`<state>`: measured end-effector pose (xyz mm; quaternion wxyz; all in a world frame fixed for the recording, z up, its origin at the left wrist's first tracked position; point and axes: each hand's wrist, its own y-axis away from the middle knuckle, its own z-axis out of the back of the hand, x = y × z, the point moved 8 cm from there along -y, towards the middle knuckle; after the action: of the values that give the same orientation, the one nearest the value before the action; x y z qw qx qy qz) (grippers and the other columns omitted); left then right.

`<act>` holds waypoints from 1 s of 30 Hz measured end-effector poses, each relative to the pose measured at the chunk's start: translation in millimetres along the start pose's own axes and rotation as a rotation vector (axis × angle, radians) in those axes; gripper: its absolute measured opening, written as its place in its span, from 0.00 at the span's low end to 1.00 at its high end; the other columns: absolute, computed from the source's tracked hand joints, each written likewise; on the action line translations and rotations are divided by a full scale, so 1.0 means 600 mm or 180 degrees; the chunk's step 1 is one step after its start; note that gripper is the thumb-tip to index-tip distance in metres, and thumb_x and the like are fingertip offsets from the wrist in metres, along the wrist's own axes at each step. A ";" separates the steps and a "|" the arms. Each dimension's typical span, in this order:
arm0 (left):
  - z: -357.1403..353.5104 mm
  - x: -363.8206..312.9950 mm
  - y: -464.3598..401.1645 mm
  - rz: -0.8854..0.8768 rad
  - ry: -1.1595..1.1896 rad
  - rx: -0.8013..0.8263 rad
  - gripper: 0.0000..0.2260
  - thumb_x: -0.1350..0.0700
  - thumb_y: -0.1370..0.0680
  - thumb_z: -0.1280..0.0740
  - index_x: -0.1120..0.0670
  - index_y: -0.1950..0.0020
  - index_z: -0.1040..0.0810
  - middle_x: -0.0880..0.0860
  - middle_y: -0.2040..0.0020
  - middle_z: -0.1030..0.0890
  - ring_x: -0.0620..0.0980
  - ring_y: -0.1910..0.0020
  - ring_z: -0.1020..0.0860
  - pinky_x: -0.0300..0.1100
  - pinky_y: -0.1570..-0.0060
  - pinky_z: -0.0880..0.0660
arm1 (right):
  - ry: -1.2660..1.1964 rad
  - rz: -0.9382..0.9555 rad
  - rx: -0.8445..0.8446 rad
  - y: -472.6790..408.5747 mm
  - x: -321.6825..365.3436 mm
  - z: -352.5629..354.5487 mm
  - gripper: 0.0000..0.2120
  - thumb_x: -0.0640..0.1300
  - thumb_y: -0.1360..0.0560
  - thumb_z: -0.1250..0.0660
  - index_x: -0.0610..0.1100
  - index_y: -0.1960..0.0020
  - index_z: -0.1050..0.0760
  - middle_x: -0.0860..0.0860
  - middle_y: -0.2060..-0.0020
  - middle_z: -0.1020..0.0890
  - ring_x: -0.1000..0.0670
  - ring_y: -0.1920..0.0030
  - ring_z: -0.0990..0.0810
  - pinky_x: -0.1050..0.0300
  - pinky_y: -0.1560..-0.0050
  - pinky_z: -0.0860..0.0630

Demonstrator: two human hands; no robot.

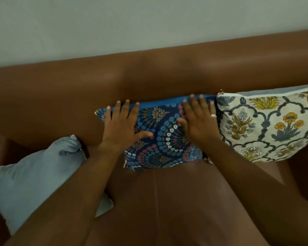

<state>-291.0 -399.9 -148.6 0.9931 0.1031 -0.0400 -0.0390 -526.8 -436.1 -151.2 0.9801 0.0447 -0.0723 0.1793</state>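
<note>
A dark blue cushion (164,139) with a round floral pattern leans against the backrest of a brown leather sofa (60,96), at the middle of the seat. My left hand (122,124) lies flat on its left half, fingers straight and spread up to the top edge. My right hand (198,119) lies flat on its right half the same way, with a ring on one finger. Both palms press on the cushion's front face.
A cream cushion (267,125) with yellow flowers leans against the backrest just right of the blue one, touching it. A plain light blue cushion (34,176) lies on the seat at the left, partly under my left forearm. A pale wall (149,23) rises behind the sofa.
</note>
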 end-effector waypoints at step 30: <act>-0.293 0.529 0.548 0.2526 0.2015 0.0351 0.42 0.33 0.25 0.34 0.58 0.21 0.39 0.64 0.21 0.38 0.67 0.24 0.36 0.65 0.30 0.33 | -0.1624 0.0095 0.1431 0.165 0.581 -0.246 0.33 0.54 0.19 0.36 0.40 0.20 0.40 0.42 0.23 0.33 0.43 0.23 0.34 0.51 0.24 0.39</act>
<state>62.4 -70.6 -229.1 0.8879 0.1390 0.2248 0.3765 -220.9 -207.0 -235.4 0.8934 0.3020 -0.2745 0.1881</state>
